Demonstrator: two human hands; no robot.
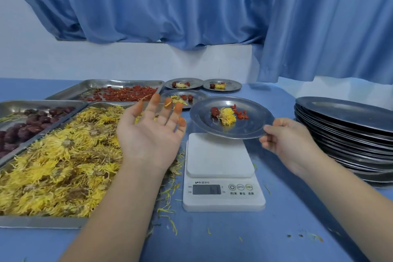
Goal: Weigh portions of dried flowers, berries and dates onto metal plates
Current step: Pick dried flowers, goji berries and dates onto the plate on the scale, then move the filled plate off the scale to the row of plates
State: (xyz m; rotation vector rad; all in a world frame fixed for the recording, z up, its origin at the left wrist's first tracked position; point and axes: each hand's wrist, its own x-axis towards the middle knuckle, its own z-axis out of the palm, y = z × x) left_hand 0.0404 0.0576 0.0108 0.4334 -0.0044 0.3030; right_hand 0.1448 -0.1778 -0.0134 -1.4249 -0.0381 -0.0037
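My right hand (pixel 285 140) pinches the near rim of a metal plate (pixel 251 127) and holds it in the air just above the white scale (pixel 221 174). On that plate lie a dark date, a yellow dried flower and a few red berries. My left hand (pixel 153 129) hovers palm up with spread fingers, holding nothing, over the right edge of the flower tray (pixel 42 222). Orange stains mark its fingertips. Three filled plates stand behind: one (pixel 196 96) just past my fingers, two (pixel 197 84) (pixel 232 86) farther back.
A tray of red berries (pixel 119 84) stands at the back left, a tray of dark dates (pixel 42 105) at the far left. A tall stack of metal plates (pixel 344 134) fills the right side. Loose petals litter the blue tabletop (pixel 234 236). Blue curtains hang behind.
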